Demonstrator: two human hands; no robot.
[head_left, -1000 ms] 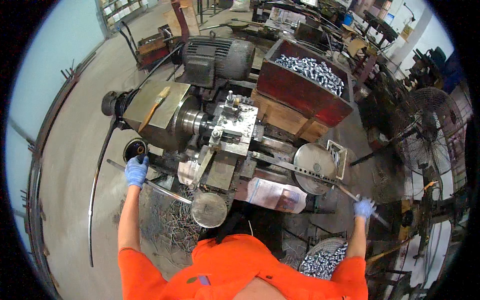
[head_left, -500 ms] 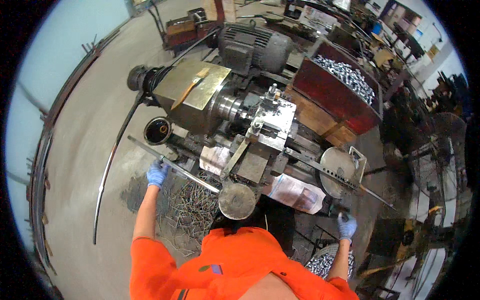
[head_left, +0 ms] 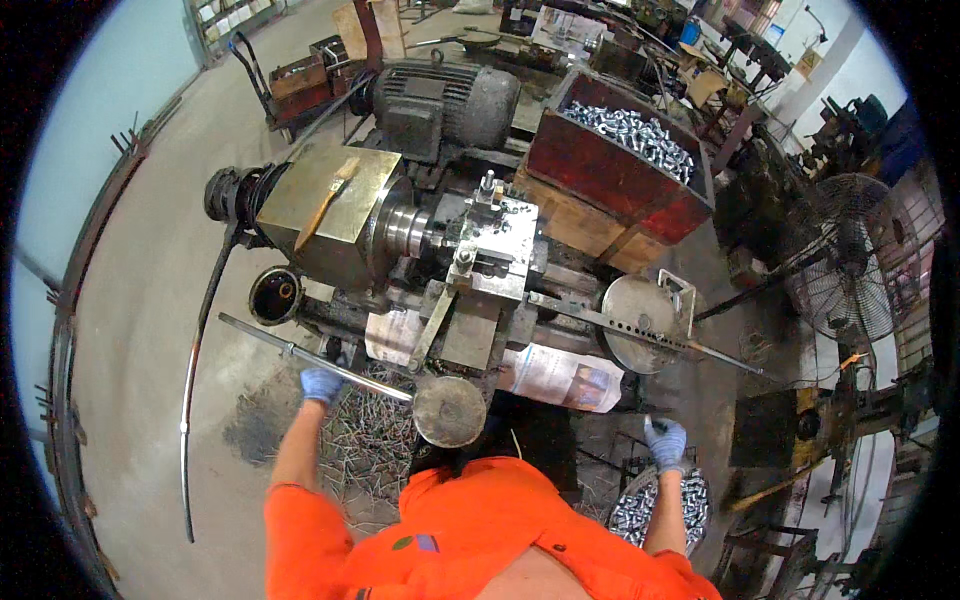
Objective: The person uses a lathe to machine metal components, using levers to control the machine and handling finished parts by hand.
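Note:
My left hand point(head_left: 321, 384), in a blue glove, is beside and partly under a long metal rod point(head_left: 300, 352) that slants to a round metal disc point(head_left: 449, 411). Its fingers are hidden, so whether it grips anything does not show. My gloved right hand point(head_left: 665, 443) is above a basket of small shiny metal parts point(head_left: 690, 500), its fingers curled in; what they hold, if anything, cannot be made out. Ahead stands a lathe-like machine with a bright tool block point(head_left: 505, 240) and a round spindle point(head_left: 404, 232).
A red bin point(head_left: 610, 165) full of metal parts sits behind the machine, near a large motor point(head_left: 450, 105). A brush point(head_left: 325, 205) lies on the machine's housing. Metal scraps point(head_left: 370, 430) cover the floor at left. A fan point(head_left: 850, 260) stands at right.
The view has shifted, so the machine sits further left. My left hand has gone from the rod's upper part to lower beneath it. My right hand has moved in over the basket.

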